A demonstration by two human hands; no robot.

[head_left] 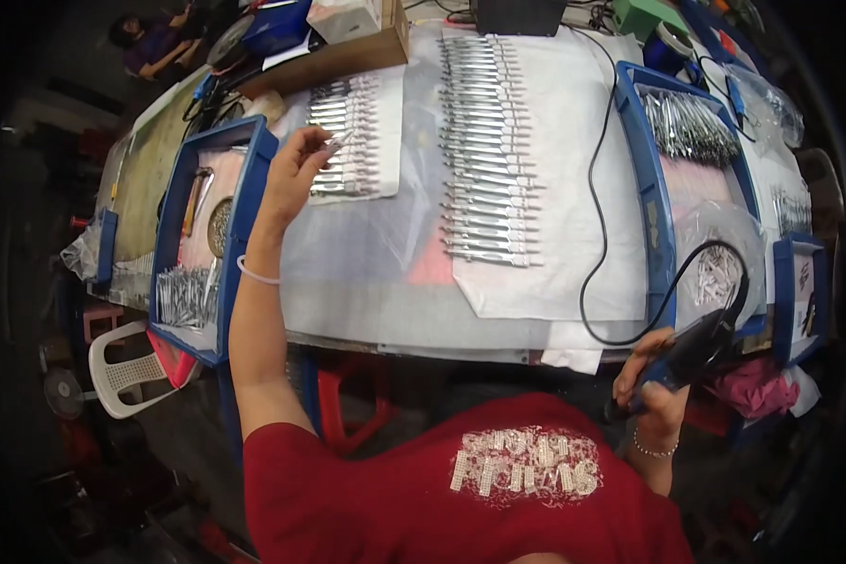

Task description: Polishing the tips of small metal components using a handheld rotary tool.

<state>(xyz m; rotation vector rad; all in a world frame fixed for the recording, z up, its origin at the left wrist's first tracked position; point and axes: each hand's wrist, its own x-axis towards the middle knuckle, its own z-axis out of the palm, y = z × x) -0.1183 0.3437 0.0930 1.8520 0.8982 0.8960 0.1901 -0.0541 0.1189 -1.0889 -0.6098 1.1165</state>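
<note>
Beside the left hand [299, 162], slim shiny silver rods [352, 118] lie closely lined up

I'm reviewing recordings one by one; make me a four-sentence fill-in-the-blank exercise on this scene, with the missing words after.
1. The right hand holds a dark handheld tool with a ____ (colour) cable.
2. Of the two rows of metal pieces, the left hand is at the ____ (shorter/longer) one.
3. The longer row lies on a ____ (colour) sheet.
4. In the blue tray at left, loose pieces are heaped at the end ____ (nearer/farther) the person.

Missing words: black; shorter; white; nearer
</note>
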